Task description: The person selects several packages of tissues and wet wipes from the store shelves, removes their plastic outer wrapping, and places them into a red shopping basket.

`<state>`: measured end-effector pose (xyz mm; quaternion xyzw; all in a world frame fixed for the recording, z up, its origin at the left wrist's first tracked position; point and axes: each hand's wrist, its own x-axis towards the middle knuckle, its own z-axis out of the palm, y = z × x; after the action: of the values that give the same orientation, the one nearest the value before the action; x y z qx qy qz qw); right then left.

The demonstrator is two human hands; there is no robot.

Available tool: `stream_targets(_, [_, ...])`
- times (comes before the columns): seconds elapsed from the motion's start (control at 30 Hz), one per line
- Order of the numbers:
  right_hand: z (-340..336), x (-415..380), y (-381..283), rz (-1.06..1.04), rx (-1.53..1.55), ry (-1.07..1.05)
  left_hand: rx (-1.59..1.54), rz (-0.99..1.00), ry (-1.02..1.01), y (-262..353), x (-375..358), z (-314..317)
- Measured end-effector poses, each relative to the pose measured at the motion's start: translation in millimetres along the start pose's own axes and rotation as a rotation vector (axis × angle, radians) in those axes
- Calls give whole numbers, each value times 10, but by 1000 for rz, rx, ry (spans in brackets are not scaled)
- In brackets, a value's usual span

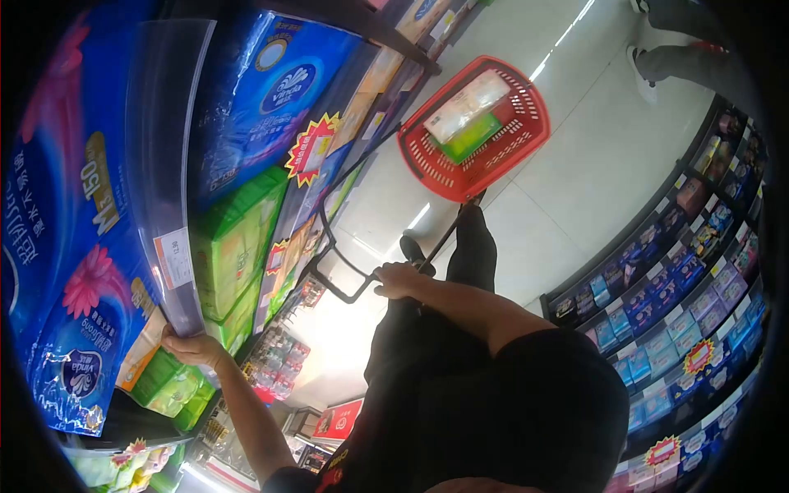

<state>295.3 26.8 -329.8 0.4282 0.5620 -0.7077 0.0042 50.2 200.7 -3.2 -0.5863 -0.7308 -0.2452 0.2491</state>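
My right hand (398,280) is closed round the long black handle (355,289) of a red shopping basket (526,152). Inside the basket lie a white pack (467,105) and a green pack (468,140). My left hand (194,348) is at the shelf on the left, its fingers curled by the lower end of the clear shelf-edge strip (168,164). Beside it are an orange-and-white pack (143,352) and green tissue packs (168,386). What the left fingers hold, if anything, is hidden.
Large blue Vinda tissue packs (275,90) and green packs (234,246) fill the left shelves. Shelves of small packs (657,329) line the right side. Another person's legs (678,70) show at top right. Pale floor tiles (567,181) run between the shelves.
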Motion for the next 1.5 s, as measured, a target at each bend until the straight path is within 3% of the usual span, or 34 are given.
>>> stream_targets(0.1, [34, 166, 188, -129, 98, 61, 4, -7, -17, 2, -2, -5])
stream_targets(0.17, [-81, 406, 555, -86, 151, 154, 46, 14, -22, -9, 0, -9])
stream_targets(0.2, [177, 907, 1180, -214, 55, 268, 87, 37, -20, -37, -5, -5])
stream_targets(0.23, [226, 1200, 1664, -200, 86, 377, 129, 61, -21, -63, -2, 8])
stream_targets(0.3, [-450, 788, 1938, -244, -413, 529, 13, -34, -15, -42, -9, 24])
stream_targets(0.37, [-989, 608, 1951, 249, -84, 643, -51, -89, -14, -64, -11, 52])
stream_targets(0.43, [-1173, 813, 2540, 184, -171, 708, -61, -106, -7, -147, -12, 45])
stream_targets(0.47, [-1326, 822, 2627, 210, -132, 707, 20, -18, 8, -277, -1, 38])
stream_targets(0.53, [-1626, 773, 2523, 354, 118, 642, 183, 167, 40, -562, 27, 19])
stream_targets(0.63, [-1773, 813, 2389, 354, 311, 623, 11, -146, 16, -68, -44, 77])
stream_targets(0.73, [-1711, 953, 2326, 270, 429, 653, 197, 84, 52, -403, -9, 38])
stream_targets(0.77, [-1663, 1048, 2319, 293, 486, 659, 93, -65, 55, -404, 1, 20])
stream_targets(0.87, [-1385, 1531, 2572, 388, 680, 723, 281, -46, 60, -334, -52, 6])
stream_targets(0.9, [-1296, 1745, 2724, 410, 746, 753, 96, -140, 89, -227, -33, 49])
stream_targets(1.0, [-1125, 2161, 2992, 443, 973, 829, 5, -193, 112, -391, 20, 7])
stream_targets(1.07, [-1303, 1968, 2729, 449, 1189, 830, 254, 53, 89, -637, 47, -91])
stream_targets(1.13, [-1528, 1779, 2435, 423, 1319, 824, 362, 145, 85, -718, 51, -122])
stream_targets(1.2, [-1617, 1781, 2346, 369, 1337, 841, 331, 83, 99, -651, 23, -102])
stream_targets(1.23, [-1566, 1886, 2452, 267, 1407, 814, -36, -85, 84, -651, 31, -88])
stream_targets(1.33, [-1508, 2143, 2646, 102, 1452, 740, 776, 418, 92, -1068, 128, -310])
stream_targets(1.43, [-1432, 2431, 2845, 210, 1273, 680, 688, 315, 63, -914, 45, -269])
stream_targets(1.5, [-1577, 2253, 2568, 380, 1436, 660, 603, 294, 81, -782, 21, -190])
